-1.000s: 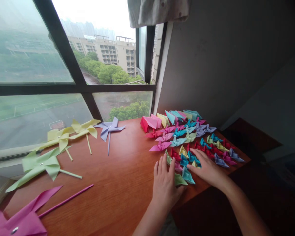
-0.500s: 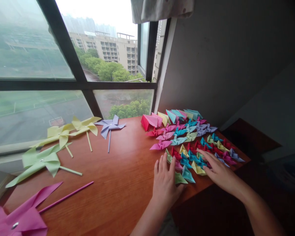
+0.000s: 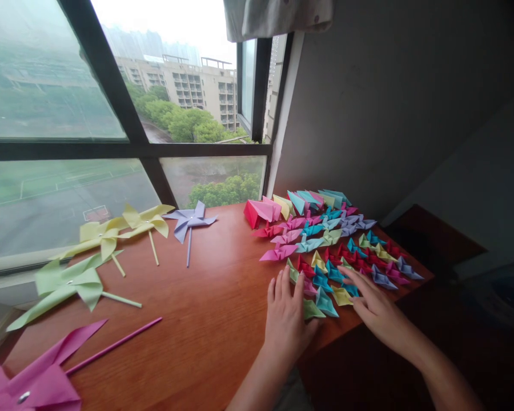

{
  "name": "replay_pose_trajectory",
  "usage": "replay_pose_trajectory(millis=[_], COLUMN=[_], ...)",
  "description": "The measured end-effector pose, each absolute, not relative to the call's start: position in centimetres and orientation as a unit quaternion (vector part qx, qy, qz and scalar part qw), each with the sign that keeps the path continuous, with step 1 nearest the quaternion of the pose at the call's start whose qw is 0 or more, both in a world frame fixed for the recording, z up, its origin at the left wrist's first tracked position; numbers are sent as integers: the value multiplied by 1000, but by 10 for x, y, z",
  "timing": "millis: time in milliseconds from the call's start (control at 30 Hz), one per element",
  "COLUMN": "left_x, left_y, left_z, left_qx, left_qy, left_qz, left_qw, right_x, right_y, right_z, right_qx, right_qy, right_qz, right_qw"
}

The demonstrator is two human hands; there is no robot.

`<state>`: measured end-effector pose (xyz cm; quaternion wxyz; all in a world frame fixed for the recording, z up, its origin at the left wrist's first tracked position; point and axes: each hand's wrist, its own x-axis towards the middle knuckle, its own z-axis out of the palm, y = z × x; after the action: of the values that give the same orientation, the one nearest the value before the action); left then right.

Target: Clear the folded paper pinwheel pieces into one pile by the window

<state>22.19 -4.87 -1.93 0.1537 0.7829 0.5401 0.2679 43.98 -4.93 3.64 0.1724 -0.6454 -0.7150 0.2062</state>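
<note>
- The left hand (image 3: pixel 285 317) is resting palm down with its fingers spread and released; its fingertips are lying close beside the pale green boat (image 3: pixel 293 272), and its thumb side is partly covering the green boat (image 3: pixel 312 309).
- The right hand (image 3: pixel 379 308) is reaching in from the near edge of the tabletop (image 3: pixel 205 325) with fingers extended and thumb apart, not clenching anything; whether its fingertips are touching the boats below, I cannot tell.
- The folded paper boats are lying in a close cluster between and beyond the hands, stretching along the near edge towards the tabletop's right corner, where a purple boat (image 3: pixel 383 278) is sitting.
- As far along as this is looking: every visible boat is appearing fully folded and standing in rough rows; the boats around the hands are looking tightly packed and a little uneven, so any tidying left would seem to be there.
- Behind them, the paper cranes (image 3: pixel 278 252) and paper planes (image 3: pixel 260 212) are standing in rows that look finished, with the planes nearest the wall.
- The light blue boat (image 3: pixel 326 302) and the yellow boat (image 3: pixel 341 295) are slanting with their long axes running from far left to near right, one tip pointing towards the near edge; which end is the bow is not showing.
</note>
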Motion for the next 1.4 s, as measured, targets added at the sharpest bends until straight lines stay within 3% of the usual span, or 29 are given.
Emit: replay_pose_trajectory(millis=[600,1067,1400], left_x=[222,222,223], left_y=[-49,-48,-49], left_z=[-20,-20,-20], left_qx=[784,783,781], left_qy=[540,543,542], left_qz=[266,260,263], left_qw=[154,159,165], right_x=[445,439,436], right_y=[-47,-11,-6], right_z=[11,-1,-4], right_qx=[-628,-665,-678], right_qy=[-709,-714,-701], right_qz=[223,135,157], right_qw=[230,174,157])
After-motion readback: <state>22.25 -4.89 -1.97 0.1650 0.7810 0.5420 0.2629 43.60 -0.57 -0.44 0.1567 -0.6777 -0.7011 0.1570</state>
